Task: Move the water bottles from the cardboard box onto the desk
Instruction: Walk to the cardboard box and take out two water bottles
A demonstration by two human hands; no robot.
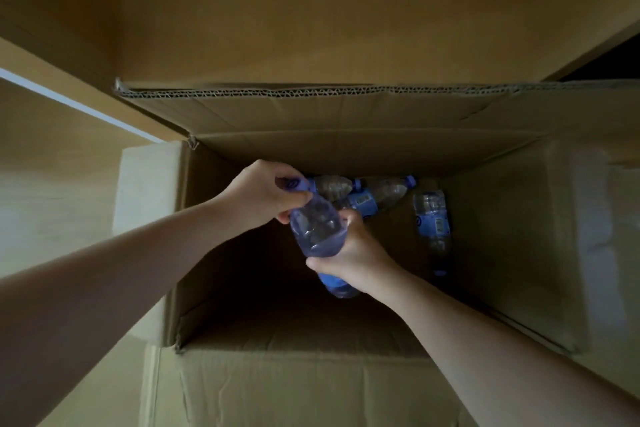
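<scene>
Both hands, left hand (pixel 263 196) and right hand (pixel 349 253), have fingers clamped on 1 water bottle (pixel 317 229) inside the cardboard box (pixel 346 146); next it likely needs lifting out onto the surface.

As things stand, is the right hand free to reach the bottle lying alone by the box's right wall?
Probably not yet: the right hand grips the lower part of the held bottle, which the left hand holds at the cap. The lone bottle itself lies uncovered.
</scene>
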